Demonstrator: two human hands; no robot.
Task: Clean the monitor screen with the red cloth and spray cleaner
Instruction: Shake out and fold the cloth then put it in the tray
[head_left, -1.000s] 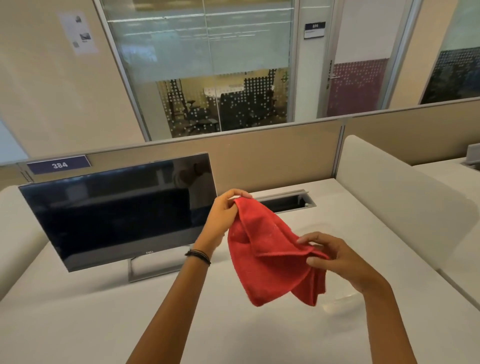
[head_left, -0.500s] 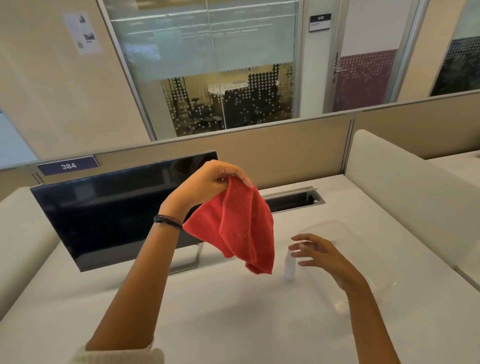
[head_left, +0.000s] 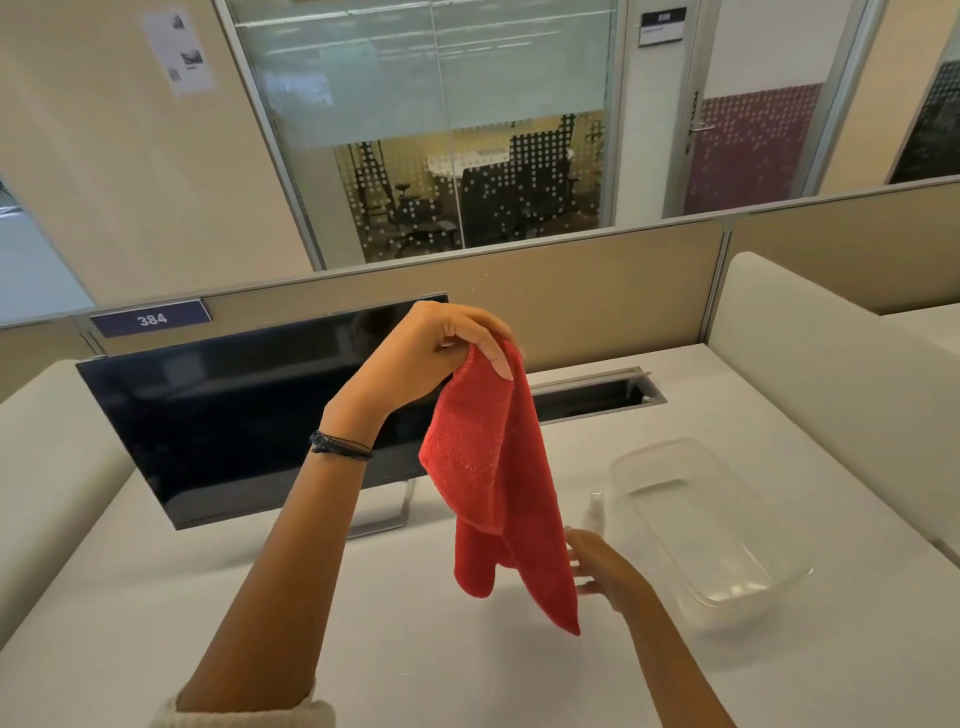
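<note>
The red cloth (head_left: 496, 483) hangs from my left hand (head_left: 431, 353), which pinches its top corner in front of the black monitor (head_left: 223, 421). The monitor stands on the white desk at the left, its screen dark. A small clear spray bottle (head_left: 594, 512) stands upright on the desk just right of the hanging cloth. My right hand (head_left: 605, 569) is low, fingers spread, just in front of the bottle and partly hidden behind the cloth's lower edge. I cannot tell whether it touches the bottle.
A clear plastic tray (head_left: 727, 577) lies on the desk (head_left: 363, 649) right of the bottle. An open cable slot (head_left: 597, 397) runs along the back of the desk. Beige partition walls (head_left: 597, 301) close the back, and a padded divider (head_left: 831, 374) closes the right side.
My right hand let go of the cloth and dropped toward the spray bottle. My left hand lifted the cloth higher, in front of the monitor's right edge.
</note>
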